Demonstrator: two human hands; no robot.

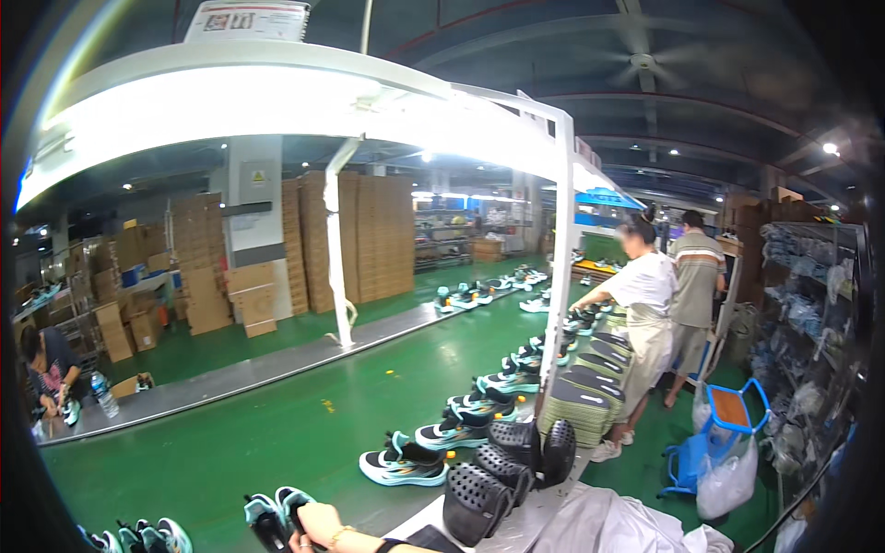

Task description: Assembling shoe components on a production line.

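We seem to be handling the black-and-aqua sneaker [291,499] gripped under our right hand [320,524], left hand unseen, and moving it needs care

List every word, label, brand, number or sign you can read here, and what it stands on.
No words or numbers are legible.
Sheet atop the lamp: print too small.
Pillar: yellow sign, details too small.
Blue panel at back: blurred.
Bottle: label too small.
Stacked insoles: pale marks, too small.
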